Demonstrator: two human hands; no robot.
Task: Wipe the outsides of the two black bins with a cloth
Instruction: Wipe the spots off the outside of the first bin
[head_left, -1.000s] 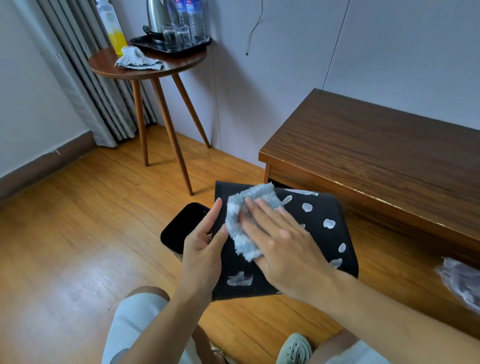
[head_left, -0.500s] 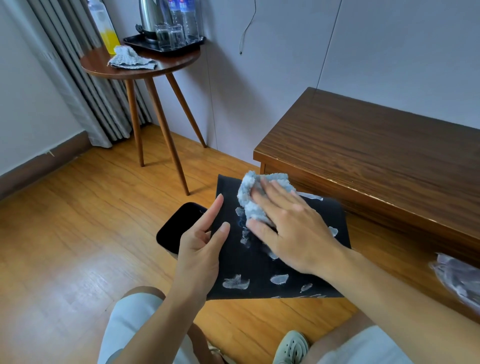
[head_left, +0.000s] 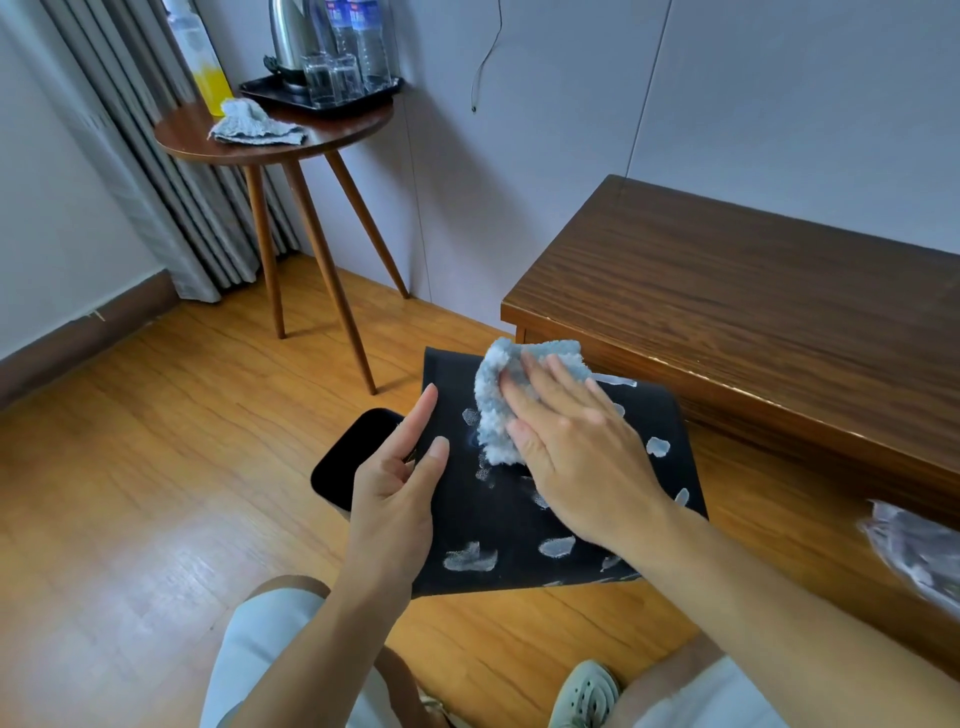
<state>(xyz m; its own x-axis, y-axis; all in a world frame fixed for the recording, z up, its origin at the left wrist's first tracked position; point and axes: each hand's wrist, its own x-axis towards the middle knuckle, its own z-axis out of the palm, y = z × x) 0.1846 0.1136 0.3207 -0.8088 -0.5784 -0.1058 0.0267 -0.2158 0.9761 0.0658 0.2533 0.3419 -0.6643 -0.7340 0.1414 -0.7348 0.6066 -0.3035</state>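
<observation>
Black bin (head_left: 519, 525) lies on its side on the wooden floor (head_left: 130, 467), dark open mouth facing left, broad side panel turned up toward the camera. Panel carries scattered white smudges (head_left: 470, 558), several near the lower edge and right side. Only one bin can be made out.

Light blue fluffy cloth (head_left: 506, 400) sits bunched on the upper part of the panel, touching it. Right hand (head_left: 582, 457) lies flat over the cloth, fingers (head_left: 545, 384) straight and spread, pressing it down on the bin; no curl around the cloth. Left hand (head_left: 397, 488) rests at the bin's left edge beside the mouth, fingers extended and relaxed, forefinger pointing up along the edge, thumb on the panel; nothing gripped.

Low dark wooden counter (head_left: 753, 312) stands just beyond and right of the bin, against the grey wall. Crumpled clear plastic (head_left: 919, 551) shows at the right frame edge, blurred.

Round three-legged side counter (head_left: 280, 150) stands back left by the curtain (head_left: 130, 156). On it: a second grey cloth (head_left: 254, 127), a black tray (head_left: 322, 96) with kettle (head_left: 293, 36), glasses and water bottles (head_left: 363, 41), and a bottle of yellow liquid (head_left: 205, 67).

Person's knees in pale shorts and one light shoe (head_left: 587, 696) show at the bottom.
</observation>
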